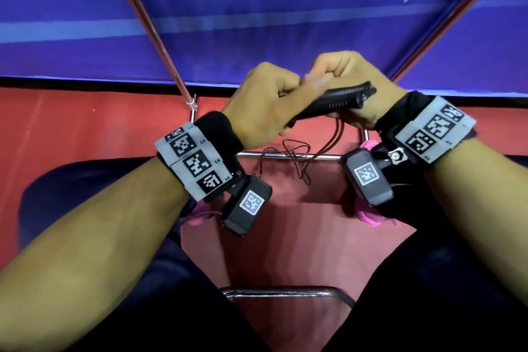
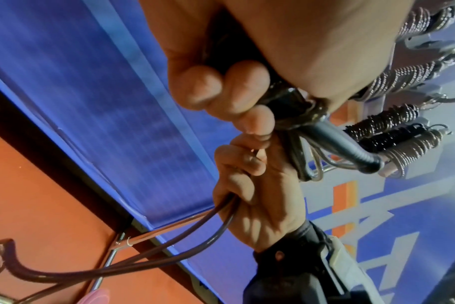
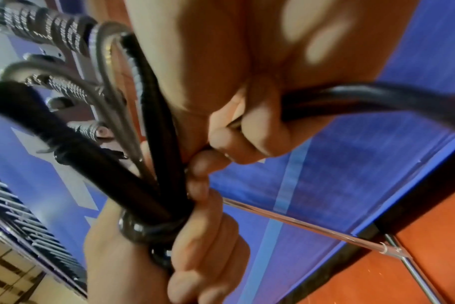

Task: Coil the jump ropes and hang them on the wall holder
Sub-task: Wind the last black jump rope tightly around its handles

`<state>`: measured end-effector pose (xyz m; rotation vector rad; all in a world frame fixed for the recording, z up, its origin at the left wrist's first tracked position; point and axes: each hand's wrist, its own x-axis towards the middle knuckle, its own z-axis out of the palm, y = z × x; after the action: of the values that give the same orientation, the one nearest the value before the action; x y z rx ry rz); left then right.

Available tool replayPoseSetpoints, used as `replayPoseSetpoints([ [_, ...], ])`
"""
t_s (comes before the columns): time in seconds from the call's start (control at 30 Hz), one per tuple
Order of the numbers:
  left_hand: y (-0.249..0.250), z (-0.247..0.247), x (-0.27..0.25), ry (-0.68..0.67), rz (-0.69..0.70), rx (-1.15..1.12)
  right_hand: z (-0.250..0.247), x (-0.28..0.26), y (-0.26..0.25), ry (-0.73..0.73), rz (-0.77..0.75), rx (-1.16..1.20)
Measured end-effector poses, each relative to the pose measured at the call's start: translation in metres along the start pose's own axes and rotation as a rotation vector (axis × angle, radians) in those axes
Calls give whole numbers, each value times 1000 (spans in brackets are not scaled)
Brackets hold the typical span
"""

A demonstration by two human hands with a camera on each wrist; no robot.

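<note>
Plainly, handles [image 1: 334,103] in left grip [image 1: 263,106], cord [image 2: 213,237] in right grip [image 1: 354,86].

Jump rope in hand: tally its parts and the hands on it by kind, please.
hands: 2, left hand and right hand
black handles: 2, both in the left hand's grip
cord: 1, partly wound round the handles, gripped by the right hand
total: 5
</note>
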<state>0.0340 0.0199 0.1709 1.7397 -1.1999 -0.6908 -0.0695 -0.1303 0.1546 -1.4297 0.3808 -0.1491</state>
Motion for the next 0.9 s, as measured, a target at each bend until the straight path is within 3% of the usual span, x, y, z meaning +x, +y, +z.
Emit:
replayPoseSetpoints([
  [0.17,-13,-6,5,144,-107,-9,26,9,8,110,67,54],
  [0.37,-21,-15,16,332,-219,4,44,14,8,211,-9,-204],
  [0.53,-17,-18,17,311,-191,71,50,7,-1,195,-2,-50],
  [0.73,-21,-17,20,323,-144,171,48,3,-7,201,-18,-106],
  [0.9,-14,-18,18,266,-184,-37,42,3,-11,223,-55,-173],
])
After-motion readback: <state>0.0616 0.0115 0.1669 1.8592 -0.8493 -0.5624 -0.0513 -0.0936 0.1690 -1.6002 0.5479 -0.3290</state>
